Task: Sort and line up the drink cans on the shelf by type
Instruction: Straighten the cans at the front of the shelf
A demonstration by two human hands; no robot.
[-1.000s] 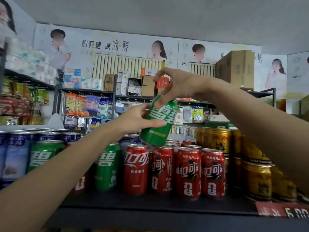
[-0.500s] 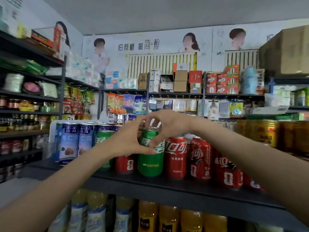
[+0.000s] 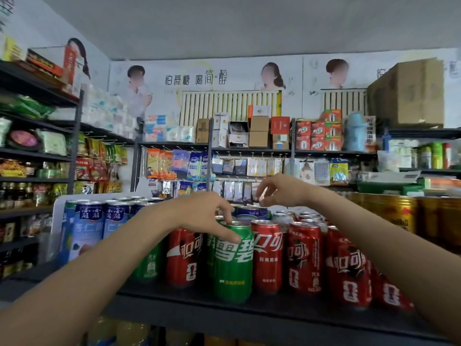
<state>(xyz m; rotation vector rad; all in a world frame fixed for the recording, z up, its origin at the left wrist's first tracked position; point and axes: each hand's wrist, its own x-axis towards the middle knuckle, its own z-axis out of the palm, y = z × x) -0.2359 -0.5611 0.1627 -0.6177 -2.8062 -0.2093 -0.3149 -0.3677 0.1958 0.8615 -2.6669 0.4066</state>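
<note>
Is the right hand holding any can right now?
No. The right hand hovers above the cans with curled fingers gripping nothing, while the left hand touches the green can.

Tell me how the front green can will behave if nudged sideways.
The green can stands upright on the shelf, tall and narrow, so it may tip. Its smooth side is probably slippery. The red can close beside it would likely block it.

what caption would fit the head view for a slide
Left hand rests on a green can standing among red cans on the shelf; right hand hovers empty above.
</note>
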